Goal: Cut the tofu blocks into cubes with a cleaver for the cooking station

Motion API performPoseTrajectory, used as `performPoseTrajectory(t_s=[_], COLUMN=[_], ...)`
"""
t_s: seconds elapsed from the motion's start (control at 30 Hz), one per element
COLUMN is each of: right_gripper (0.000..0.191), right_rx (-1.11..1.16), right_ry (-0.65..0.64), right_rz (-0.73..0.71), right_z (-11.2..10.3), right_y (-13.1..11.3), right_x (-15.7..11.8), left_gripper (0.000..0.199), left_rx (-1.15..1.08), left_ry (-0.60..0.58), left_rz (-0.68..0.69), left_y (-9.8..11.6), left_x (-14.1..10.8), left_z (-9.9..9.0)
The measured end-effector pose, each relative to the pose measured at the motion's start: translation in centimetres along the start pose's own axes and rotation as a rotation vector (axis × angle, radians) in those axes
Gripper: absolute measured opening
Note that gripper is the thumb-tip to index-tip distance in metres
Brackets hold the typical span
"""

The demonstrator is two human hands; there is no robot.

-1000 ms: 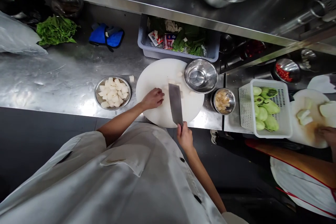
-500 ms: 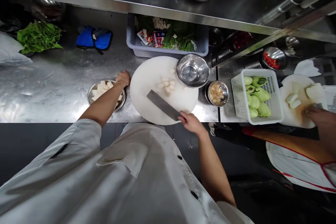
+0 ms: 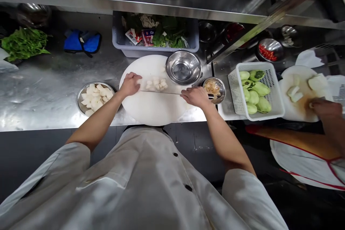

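My right hand (image 3: 196,96) is closed round the handle of a cleaver (image 3: 161,92), whose blade stands nearly edge-on across a round white cutting board (image 3: 153,111). Just beyond the blade lies a small heap of pale, chopped pieces (image 3: 156,84), possibly garlic. At the blade's far end, my left hand (image 3: 130,83) rests over the board's left side, thumb and fingers apart; whether it touches the blade I cannot tell. A steel bowl (image 3: 183,67) with nothing visible in it sits on the board's back right edge.
Left of the board stands a bowl of white chunks (image 3: 95,97); at right, a small bowl of yellowish scraps (image 3: 214,89). A grey-blue bin (image 3: 156,51) is behind. Further right are a white basket of green vegetables (image 3: 256,91) and a co-worker's hand (image 3: 326,107) at another board.
My left hand has come from beside the board onto it, near the blade tip. My right hand has moved up and away from me, turning the cleaver from slanted and flat to nearly edge-on beside the pieces.
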State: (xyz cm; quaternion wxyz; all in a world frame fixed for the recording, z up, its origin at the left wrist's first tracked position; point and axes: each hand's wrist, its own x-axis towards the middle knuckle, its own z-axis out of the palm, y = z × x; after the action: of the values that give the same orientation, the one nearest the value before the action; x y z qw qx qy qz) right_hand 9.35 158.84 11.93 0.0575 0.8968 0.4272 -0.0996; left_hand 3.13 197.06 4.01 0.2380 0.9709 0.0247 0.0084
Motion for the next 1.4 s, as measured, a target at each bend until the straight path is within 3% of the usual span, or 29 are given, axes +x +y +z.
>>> performPoseTrajectory(t_s=[0.07,0.13,0.23,0.33,0.43,0.57,0.67,0.77,0.87,0.97,1.1,1.2,1.3,1.4], right_gripper=[0.027,0.024,0.024,0.022,0.021,0.011,0.023,0.044,0.054,0.057,0.056,0.054,0.053,0.053], right_rx=[-0.058,-0.095,-0.126,-0.182,-0.231,-0.049,0.459,1.167,1.615,1.771,1.859,1.878,1.880,1.874], right_ry=[0.091,0.193,0.317,0.414,0.445,0.352,0.295,0.243,0.249,0.263,0.332,0.396,0.427,0.391], right_rz=[0.019,0.056,0.086,0.094,0.163,0.375,0.613,0.807,0.939,0.950,0.922,0.910,0.907,0.870], right_z=[0.0,0.5,1.4,1.8,1.6,2.5,5.3,9.4,12.8,14.3,14.2,13.6,13.0,12.3], right_y=[-1.7,-3.0,-4.0,-3.7,-2.3,-0.5,-0.4,-2.0,-4.5,-6.8,-8.8,-10.0,-11.2,-12.4], right_x=[-1.7,-3.5,-5.3,-6.9,-9.7,-16.0,-20.2,-22.0,-21.3,-19.3,-16.0,-13.0,-9.9,-8.3], left_gripper=[0.039,0.047,0.073,0.090,0.090,0.083,0.069,0.064,0.060,0.044,0.040,0.056,0.073,0.074], left_rx=[-0.018,-0.005,0.096,0.234,0.295,0.246,0.118,0.002,-0.121,-0.202,-0.154,-0.010,0.150,0.212], left_ry=[0.043,0.038,-0.220,-0.358,-0.360,-0.343,-0.182,-0.067,-0.152,-0.221,-0.305,-0.409,-0.526,-0.517], left_rz=[-0.038,0.045,0.385,0.469,0.433,0.446,0.318,0.109,0.174,0.313,0.481,0.597,0.590,0.557], left_y=[2.2,5.4,11.3,15.0,14.7,11.6,9.4,7.7,6.6,6.3,6.7,8.5,11.4,13.4], left_x=[-1.4,-3.3,-6.0,-7.0,-6.3,-4.5,-1.4,4.5,10.6,13.2,10.9,8.2,6.4,4.7], left_z=[-0.6,-1.3,-0.7,1.7,3.5,3.4,3.0,3.4,4.5,5.2,5.0,4.5,4.9,5.7])
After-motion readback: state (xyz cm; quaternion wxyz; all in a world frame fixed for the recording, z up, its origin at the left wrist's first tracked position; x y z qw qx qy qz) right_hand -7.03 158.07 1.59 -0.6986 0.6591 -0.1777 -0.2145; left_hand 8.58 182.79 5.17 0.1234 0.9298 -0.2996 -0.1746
